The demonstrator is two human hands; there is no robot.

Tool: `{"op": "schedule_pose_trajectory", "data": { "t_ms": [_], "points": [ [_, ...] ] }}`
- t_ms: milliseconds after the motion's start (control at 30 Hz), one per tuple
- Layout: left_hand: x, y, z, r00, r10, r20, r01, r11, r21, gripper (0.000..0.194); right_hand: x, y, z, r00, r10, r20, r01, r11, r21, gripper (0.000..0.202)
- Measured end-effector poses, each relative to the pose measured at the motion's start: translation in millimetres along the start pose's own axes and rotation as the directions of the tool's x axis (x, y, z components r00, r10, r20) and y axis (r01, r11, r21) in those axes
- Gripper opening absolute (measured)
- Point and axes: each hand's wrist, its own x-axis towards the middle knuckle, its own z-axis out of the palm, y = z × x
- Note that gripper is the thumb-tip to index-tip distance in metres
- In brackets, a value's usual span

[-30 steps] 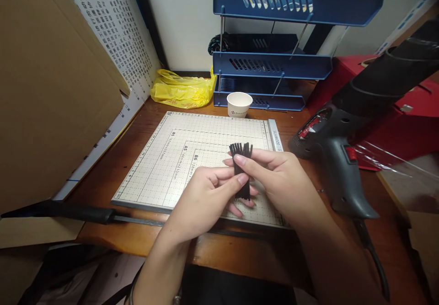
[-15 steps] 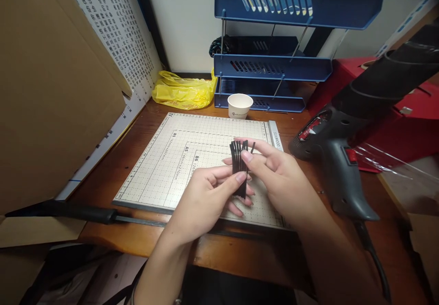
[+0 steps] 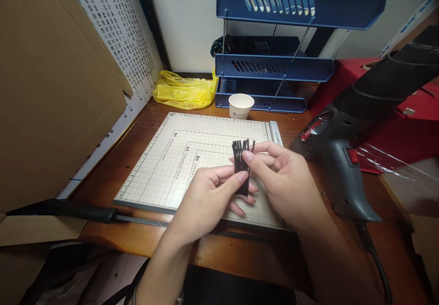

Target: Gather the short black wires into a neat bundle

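Observation:
Between my two hands, above the paper cutter board (image 3: 154,172), is a bundle of thin black strips (image 3: 241,163) standing side by side. My left hand (image 3: 212,195) pinches the lower part, its thumb in front and its fingers behind. With thumb and fingers, my right hand (image 3: 279,172) holds the upper right of the bundle. One strip stands slightly apart at that side, by my right fingers. The cutter's black-handled blade arm (image 3: 92,212) lies along the board's front edge. Whether the strips are tubing or flat pieces I cannot tell.
A white paper cup (image 3: 240,107) stands behind the board, before blue stacked trays (image 3: 274,67). A yellow plastic bag (image 3: 185,90) lies at the back. At right are a black heat gun (image 3: 346,158) and a red box (image 3: 380,140); a cardboard flap (image 3: 58,90) rises at left.
My right index finger has drawn back from behind the top of the strips toward the right. The bundle stays pinched in both hands; the whole view has shifted slightly.

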Motion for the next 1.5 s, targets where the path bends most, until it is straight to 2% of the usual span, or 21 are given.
{"op": "schedule_pose_trajectory", "data": {
  "t_ms": [233,467,700,967,1500],
  "points": [
    [1,-1,-0.6,1.000,0.012,0.007,-0.012,1.000,0.000,0.026,-3,-1,1,0.999,-0.034,-0.037,0.033,0.999,-0.030,0.022],
    [1,-2,-0.6,1.000,0.010,0.012,-0.010,1.000,0.002,0.029,-1,-5,1,0.998,0.014,-0.063,-0.013,1.000,0.020,0.021],
    [0,-2,0.1,1.000,0.011,-0.007,-0.011,1.000,-0.004,0.030,-7,-19,2,0.990,0.043,-0.134,-0.055,0.995,-0.083,0.021],
    [-1,-3,0.5,1.000,0.026,-0.007,-0.026,1.000,-0.015,0.030,-8,-17,4,0.981,0.018,-0.193,-0.050,0.986,-0.160,0.019],
    [1,-2,0.3,1.000,0.016,0.000,-0.016,1.000,-0.024,0.030,-5,-14,0,0.990,0.007,-0.139,-0.029,0.988,-0.153,0.017]
  ]
}}
